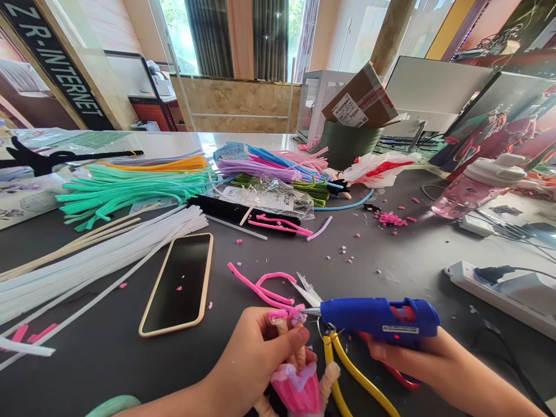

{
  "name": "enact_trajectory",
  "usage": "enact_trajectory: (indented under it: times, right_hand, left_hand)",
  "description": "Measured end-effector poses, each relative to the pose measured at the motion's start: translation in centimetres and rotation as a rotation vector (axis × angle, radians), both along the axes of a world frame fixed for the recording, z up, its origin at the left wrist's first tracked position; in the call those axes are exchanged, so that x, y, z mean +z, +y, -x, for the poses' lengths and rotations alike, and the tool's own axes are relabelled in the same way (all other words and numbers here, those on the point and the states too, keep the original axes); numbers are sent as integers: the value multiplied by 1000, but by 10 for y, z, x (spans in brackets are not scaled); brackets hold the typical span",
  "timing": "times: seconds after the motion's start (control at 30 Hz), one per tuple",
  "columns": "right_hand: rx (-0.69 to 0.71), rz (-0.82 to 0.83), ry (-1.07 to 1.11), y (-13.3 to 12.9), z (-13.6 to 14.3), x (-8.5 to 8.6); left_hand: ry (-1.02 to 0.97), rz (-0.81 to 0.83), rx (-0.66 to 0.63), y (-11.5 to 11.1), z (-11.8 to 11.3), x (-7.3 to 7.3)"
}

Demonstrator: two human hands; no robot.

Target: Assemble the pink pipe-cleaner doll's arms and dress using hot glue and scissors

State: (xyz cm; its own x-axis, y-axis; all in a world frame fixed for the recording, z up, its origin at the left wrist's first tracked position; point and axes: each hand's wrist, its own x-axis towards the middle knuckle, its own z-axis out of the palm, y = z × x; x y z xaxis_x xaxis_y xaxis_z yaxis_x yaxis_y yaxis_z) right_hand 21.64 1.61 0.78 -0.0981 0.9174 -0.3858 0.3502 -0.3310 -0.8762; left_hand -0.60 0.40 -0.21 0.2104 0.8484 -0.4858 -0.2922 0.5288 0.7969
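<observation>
My left hand (256, 353) is closed around the legs of a small pipe-cleaner doll (299, 388), which has a pink skirt, beige limbs and pink-and-lilac ends at the top. In my right hand (421, 365) is a blue hot glue gun (377, 317) with a small red light showing. Its metal nozzle points left, and the tip meets or nearly meets the doll's pink-and-lilac end. Beneath the gun lie yellow-handled pliers (356, 373) and scissors with a red handle (403, 379). Pink pipe-cleaner pieces (260, 289) lie just beyond my left hand.
A phone (180, 284) lies left of centre beside white pipe cleaners (108, 260). Green bundles (130, 188) and other colours lie behind. At right are pink scraps (391, 219), a pink bottle (473, 185) and a power strip (504, 295). A green bin (351, 145) holds a cardboard box.
</observation>
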Motion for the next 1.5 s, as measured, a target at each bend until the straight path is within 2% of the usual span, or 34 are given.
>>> enact_trajectory:
  times: [0.13, 0.27, 0.43, 0.67, 0.93, 1.2, 1.5]
  right_hand:
    - [-18, -2, 58, 0, 0, 0]
    - [-21, 29, 27, -2, 2, 5]
    - [64, 23, 103, -1, 6, 9]
    - [68, 15, 190, 3, 5, 4]
    - [102, 49, 210, 5, 1, 1]
    - [101, 55, 161, 5, -2, 1]
    - [204, 102, 171, 5, -7, -2]
  left_hand:
    - [-3, 26, 17, -1, 0, 0]
    - [6, 13, 10, 0, 0, 1]
    - [11, -10, -10, 0, 0, 2]
    - [44, -22, -60, 0, 3, 0]
    - [54, 49, -35, -6, 3, 11]
    - [-3, 21, -91, -2, 5, 5]
    - [-9, 5, -125, -2, 6, 3]
